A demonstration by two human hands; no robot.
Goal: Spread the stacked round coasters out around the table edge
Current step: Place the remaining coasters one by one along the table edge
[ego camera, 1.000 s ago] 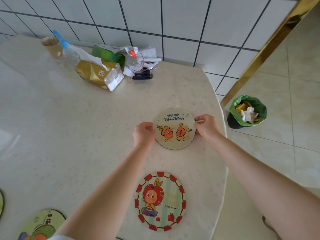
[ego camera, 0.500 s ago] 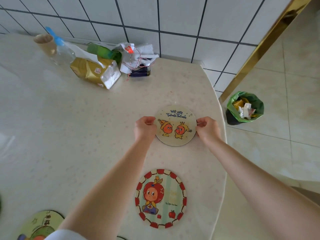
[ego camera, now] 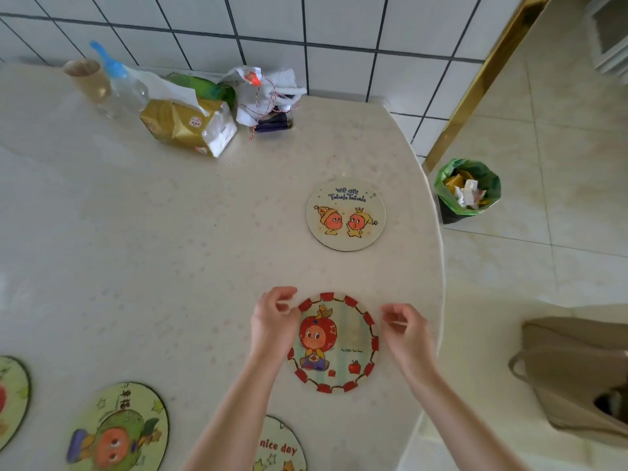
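Several round cartoon coasters lie flat on the pale table [ego camera: 170, 253]. The "we are Twinkle Twinkle" coaster [ego camera: 346, 215] rests alone near the right edge, touched by neither hand. Nearer me lies a red-bordered apple-girl coaster [ego camera: 334, 343]. My left hand [ego camera: 273, 321] hovers at its left rim and my right hand [ego camera: 406, 329] at its right rim, fingers loosely curled and apart, holding nothing. A green coaster [ego camera: 117, 430], a "nice day" coaster [ego camera: 280, 448] and part of another coaster [ego camera: 12, 399] lie along the near edge.
At the back by the tiled wall stand a paper cup [ego camera: 88, 78], a plastic bottle [ego camera: 122, 86], a gold tissue pack [ego camera: 188, 125] and a white bundle with string [ego camera: 266, 93]. On the floor to the right are a green-lined bin [ego camera: 467, 188] and a beige bag [ego camera: 574, 375].
Both hands have let go of the "Twinkle Twinkle" coaster and drawn back toward me, now flanking the red-bordered coaster. The view has tilted down, showing more coasters.
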